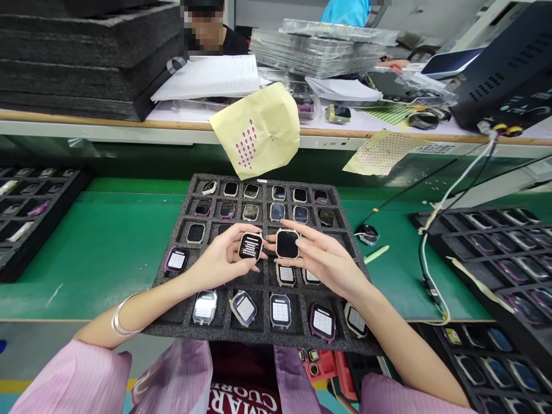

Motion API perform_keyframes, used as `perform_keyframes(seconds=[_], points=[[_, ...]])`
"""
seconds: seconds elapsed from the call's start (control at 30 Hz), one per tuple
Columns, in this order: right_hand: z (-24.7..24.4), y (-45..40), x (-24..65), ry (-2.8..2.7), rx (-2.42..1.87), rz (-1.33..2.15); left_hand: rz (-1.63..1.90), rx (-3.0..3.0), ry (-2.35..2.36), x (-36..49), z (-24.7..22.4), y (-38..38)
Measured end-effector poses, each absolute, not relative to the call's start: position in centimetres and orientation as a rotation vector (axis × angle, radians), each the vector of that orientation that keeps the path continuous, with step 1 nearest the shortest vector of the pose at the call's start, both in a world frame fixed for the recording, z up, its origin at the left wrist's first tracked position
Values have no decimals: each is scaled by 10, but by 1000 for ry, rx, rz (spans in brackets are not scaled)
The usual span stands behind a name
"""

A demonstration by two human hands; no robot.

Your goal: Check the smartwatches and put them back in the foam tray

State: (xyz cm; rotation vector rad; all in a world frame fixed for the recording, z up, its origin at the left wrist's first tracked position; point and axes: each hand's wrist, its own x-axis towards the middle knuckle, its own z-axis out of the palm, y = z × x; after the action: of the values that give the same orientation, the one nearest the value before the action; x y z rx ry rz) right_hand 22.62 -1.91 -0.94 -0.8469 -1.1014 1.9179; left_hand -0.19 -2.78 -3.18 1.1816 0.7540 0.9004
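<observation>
My left hand [228, 253] holds a smartwatch body [250, 246] whose lit screen shows lines of white text. Close to its right, my right hand [321, 253] grips another watch [287, 243] with a dark screen and a pale frame. Both watches are held above a black foam tray [267, 336] with square compartments. Dark-screened watches fill the tray's back rows. In the front row, several watches have lit white screens, among them a purple-framed one [322, 322] and a silver one [204, 306]. My hands and forearms hide some compartments.
More foam trays of watches stand at the left [43, 230] and right [517, 253]. A white cable [444, 201] hangs at the right, near a green pen-like stick [376, 254]. Yellow sticker sheets [263, 129] hang from the shelf. Behind it sits a person [235, 40].
</observation>
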Motion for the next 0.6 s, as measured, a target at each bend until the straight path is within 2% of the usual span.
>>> perform_keyframes(seconds=[0.23,0.6], points=[[-11,-10,234,-1195,-872,1846,687,1271,817,-4,-34,-32],[-14,-9,235,-1220,-845,1823,834,1222,826,2,-30,-32]])
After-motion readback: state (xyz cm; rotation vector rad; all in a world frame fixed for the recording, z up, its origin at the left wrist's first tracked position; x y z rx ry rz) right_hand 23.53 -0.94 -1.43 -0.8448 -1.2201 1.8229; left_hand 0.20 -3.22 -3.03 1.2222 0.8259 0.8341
